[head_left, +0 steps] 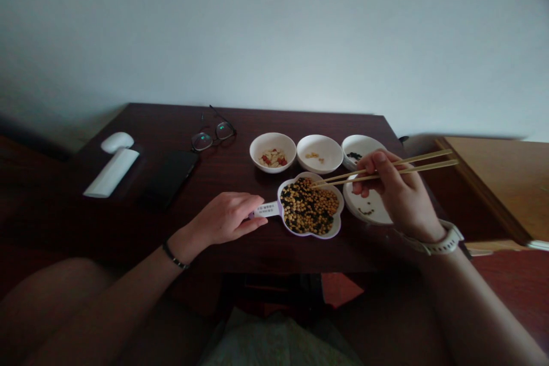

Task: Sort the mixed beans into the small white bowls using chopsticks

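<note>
My left hand (pixel 229 216) grips the handle of a flower-shaped scoop bowl (pixel 341 223) with a lilac rim. Yellow and black beans (pixel 311 206) fill it, mixed together. My right hand (pixel 397 194) holds a pair of wooden chopsticks (pixel 429 161), their tips down among the beans at the bowl's upper side; whether a bean is between the tips I cannot tell. Under my right hand sits a white dish (pixel 351 206) with a few dark pieces. Behind it a white bowl (pixel 364 140) holds black beans, partly covered by the hand.
A white bowl (pixel 257 146) has pale slices and red bits; another bowl (pixel 319 140) beside it has a few yellow pieces. Left on the dark table (pixel 240 251) lie glasses (pixel 214 134), a black phone (pixel 169 177), a white case (pixel 112 173) and a white mouse (pixel 117 142).
</note>
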`<state>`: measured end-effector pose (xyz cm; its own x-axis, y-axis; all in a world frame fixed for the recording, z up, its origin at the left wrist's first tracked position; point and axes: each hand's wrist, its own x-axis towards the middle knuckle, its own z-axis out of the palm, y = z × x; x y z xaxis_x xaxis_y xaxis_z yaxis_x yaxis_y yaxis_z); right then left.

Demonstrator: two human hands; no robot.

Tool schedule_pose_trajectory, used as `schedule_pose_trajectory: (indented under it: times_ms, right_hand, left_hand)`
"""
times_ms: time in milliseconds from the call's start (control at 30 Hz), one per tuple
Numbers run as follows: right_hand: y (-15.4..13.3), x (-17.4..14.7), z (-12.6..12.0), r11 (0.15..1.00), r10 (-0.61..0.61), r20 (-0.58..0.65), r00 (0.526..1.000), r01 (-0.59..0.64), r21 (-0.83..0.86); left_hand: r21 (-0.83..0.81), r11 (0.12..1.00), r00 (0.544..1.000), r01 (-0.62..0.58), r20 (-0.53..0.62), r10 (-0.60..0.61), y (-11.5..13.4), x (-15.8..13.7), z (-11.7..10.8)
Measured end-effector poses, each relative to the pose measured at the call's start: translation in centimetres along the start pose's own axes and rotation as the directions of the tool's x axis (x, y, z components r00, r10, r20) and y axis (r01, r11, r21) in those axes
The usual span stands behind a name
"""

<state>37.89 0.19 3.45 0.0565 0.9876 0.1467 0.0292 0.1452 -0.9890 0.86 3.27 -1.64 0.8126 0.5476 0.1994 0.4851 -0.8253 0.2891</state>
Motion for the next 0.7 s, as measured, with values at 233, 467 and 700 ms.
schedule_pose_trajectory:
  times_ms: [233, 467, 700]
  right_hand:
    - [-0.4, 0.4, -0.5, 0.993, -0.05, -0.13, 0.99, 0.063, 0.098]
    - [0.4, 1.2, -1.0, 0.989, -0.121, -0.166, 0.979, 0.133, 0.067]
    - [0.2, 0.8, -0.8, 0.987, -0.101, -0.122, 0.987, 0.115, 0.111]
  left_hand:
    - [-0.018, 1.0, 1.0, -0.006, -0.009, 0.005, -0.2, -0.2, 0.2]
    - [0.006, 1.0, 1.0, -0.007, 0.003, 0.007, -0.2, -0.3, 0.1]
    - [0.018, 1.0, 1.0, -0.011, 0.003, 0.011, -0.2, -0.3, 0.1]
